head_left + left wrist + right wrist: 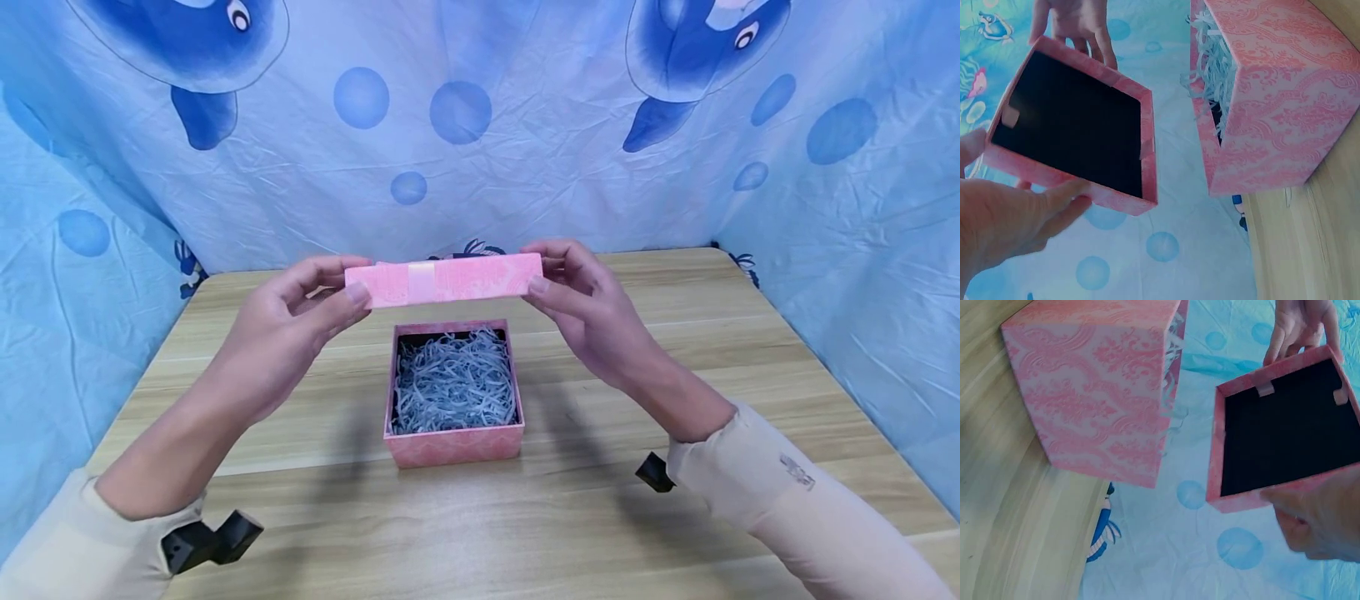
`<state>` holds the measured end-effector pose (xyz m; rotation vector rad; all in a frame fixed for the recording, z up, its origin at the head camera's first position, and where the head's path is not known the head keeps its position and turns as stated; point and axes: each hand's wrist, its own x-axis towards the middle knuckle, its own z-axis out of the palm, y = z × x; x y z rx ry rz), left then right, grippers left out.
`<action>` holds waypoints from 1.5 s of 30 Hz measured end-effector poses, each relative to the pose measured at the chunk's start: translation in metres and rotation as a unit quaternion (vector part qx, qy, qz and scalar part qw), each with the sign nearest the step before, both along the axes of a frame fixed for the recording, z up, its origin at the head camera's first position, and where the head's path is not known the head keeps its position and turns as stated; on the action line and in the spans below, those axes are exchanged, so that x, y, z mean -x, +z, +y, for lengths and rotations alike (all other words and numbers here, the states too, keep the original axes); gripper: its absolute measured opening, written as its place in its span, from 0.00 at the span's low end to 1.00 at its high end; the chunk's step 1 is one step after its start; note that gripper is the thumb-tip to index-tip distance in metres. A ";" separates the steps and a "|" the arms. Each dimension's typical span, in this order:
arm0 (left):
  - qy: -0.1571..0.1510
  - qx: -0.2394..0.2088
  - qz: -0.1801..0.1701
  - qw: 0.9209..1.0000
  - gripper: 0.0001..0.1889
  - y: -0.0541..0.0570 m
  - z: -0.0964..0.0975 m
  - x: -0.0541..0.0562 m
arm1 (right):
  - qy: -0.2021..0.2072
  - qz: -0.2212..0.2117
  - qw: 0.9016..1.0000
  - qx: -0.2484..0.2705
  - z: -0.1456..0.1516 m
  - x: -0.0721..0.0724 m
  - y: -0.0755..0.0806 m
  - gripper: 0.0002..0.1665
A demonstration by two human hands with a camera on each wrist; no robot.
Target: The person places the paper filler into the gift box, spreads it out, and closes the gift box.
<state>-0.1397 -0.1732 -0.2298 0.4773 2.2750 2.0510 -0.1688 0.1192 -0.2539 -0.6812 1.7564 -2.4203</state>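
Both hands hold a pink box lid [480, 277] in the air above and behind an uncovered box. My left hand [300, 304] grips the lid's left end, thumb on the near side. At the right end my right hand [588, 308] pinches it the same way. A pale ribbon band crosses the lid's near side. Its black inside [1079, 122] faces down, as the left wrist view shows. Beneath stands the pink patterned box [455, 447], upright on the table and filled with pale blue shredded paper [457, 379].
The box stands mid-way on a light wood table [300, 500]. Blue cloth [525, 183] with whales and bubbles hangs behind and along both sides. A black wrist camera mount [213, 542] sits on the left sleeve, another [655, 472] by the right.
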 end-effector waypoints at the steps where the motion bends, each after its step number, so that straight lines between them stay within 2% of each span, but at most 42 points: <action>1: 0.001 0.024 0.005 1.000 0.22 0.000 -0.002 -0.001 | 0.007 0.008 1.000 -0.005 0.002 0.000 -0.002 0.20; 4: 0.005 0.086 0.009 0.996 0.21 -0.001 -0.006 -0.003 | 0.030 0.039 0.999 -0.019 0.008 0.002 -0.006 0.23; 7: -0.004 0.100 0.001 0.995 0.22 -0.003 -0.009 -0.005 | 0.046 0.069 0.996 -0.032 0.013 0.003 -0.010 0.24; 14: -0.036 0.014 -0.010 0.999 0.22 -0.007 -0.010 -0.006 | 0.061 0.072 0.994 -0.051 0.018 0.003 -0.015 0.29; 21: -0.032 -0.014 -0.017 0.999 0.23 -0.011 -0.009 -0.007 | 0.058 0.089 0.992 -0.061 0.018 0.002 -0.018 0.29; 32: -0.030 -0.027 -0.019 0.999 0.23 -0.018 -0.008 -0.009 | 0.034 0.108 0.990 -0.081 0.018 -0.003 -0.022 0.31; 41: -0.031 -0.017 -0.004 0.999 0.23 -0.026 -0.008 -0.009 | 0.017 0.090 0.990 -0.104 0.018 -0.008 -0.028 0.31; 45: -0.021 0.004 -0.009 1.000 0.23 -0.030 -0.008 -0.010 | 0.009 0.091 0.989 -0.114 0.017 -0.008 -0.034 0.33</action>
